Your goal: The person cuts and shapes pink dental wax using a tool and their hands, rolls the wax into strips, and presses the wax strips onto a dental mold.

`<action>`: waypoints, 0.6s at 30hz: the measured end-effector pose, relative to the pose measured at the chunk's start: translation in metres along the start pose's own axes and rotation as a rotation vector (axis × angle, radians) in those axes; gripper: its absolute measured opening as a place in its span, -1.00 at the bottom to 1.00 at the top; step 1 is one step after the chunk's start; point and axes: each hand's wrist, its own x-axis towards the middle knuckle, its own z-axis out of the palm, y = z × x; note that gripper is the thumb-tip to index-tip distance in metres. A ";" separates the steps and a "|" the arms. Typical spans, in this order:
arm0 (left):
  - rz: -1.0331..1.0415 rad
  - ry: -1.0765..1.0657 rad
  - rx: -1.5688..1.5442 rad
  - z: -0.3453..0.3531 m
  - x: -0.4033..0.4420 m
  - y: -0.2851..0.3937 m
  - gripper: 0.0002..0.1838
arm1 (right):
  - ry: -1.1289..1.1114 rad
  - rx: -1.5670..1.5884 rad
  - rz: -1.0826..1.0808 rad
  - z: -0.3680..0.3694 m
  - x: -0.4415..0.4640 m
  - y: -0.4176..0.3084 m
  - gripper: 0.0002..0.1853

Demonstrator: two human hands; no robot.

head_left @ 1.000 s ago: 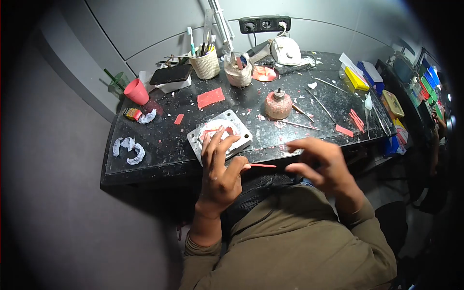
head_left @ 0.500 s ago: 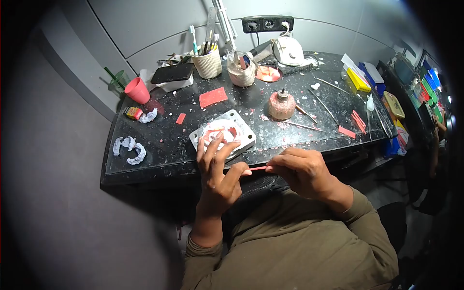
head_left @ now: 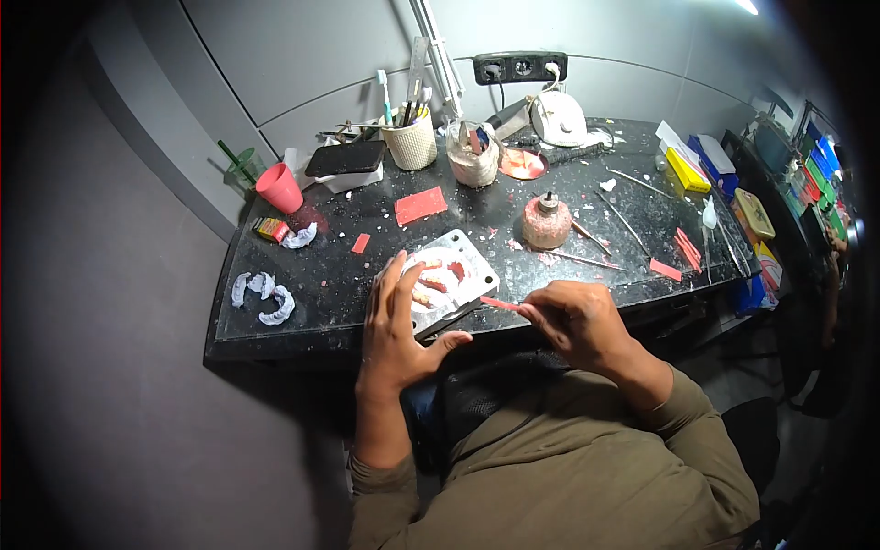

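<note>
Between the thumb and fingers of my right hand [head_left: 585,323] is a thin pink wax strip [head_left: 500,303], its free end pointing left toward a metal denture flask [head_left: 476,264]. White plaster fills the flask, with red and pink arch-shaped areas set in it. My left hand [head_left: 390,341] lies along the flask's left side, fingers stretched over its edge and thumb held apart in front. The flask sits near the front edge of the black table [head_left: 321,316]. A larger pink wax sheet [head_left: 421,206] and a small wax piece [head_left: 361,243] lie behind it.
A pink-crusted burner [head_left: 546,223] stands behind my right hand, with metal tools [head_left: 626,223] around it. Wax strips [head_left: 687,249] lie at the right. White arch-shaped pieces [head_left: 278,306], a pink cup [head_left: 279,189] and a tool holder [head_left: 409,144] are at the left and back.
My left hand has moved left and down, its thumb leaving the strip's end and uncovering more of the flask. The strip is now in my right hand alone. The view has shifted slightly.
</note>
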 end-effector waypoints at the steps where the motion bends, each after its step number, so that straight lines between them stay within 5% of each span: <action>1: -0.017 0.007 0.062 0.002 -0.003 0.007 0.12 | -0.016 -0.005 0.044 0.000 0.003 0.001 -0.85; 10: -0.025 0.028 0.165 -0.007 0.009 -0.004 -0.02 | -0.037 0.088 0.118 0.020 0.035 0.004 -0.82; 12: 0.090 -0.138 0.074 -0.010 0.019 -0.019 -0.03 | -0.068 0.083 0.148 0.026 0.038 0.004 -0.82; 18: -0.052 -0.331 -0.183 -0.018 0.038 -0.025 0.17 | -0.124 0.131 0.232 0.037 0.043 0.007 -0.81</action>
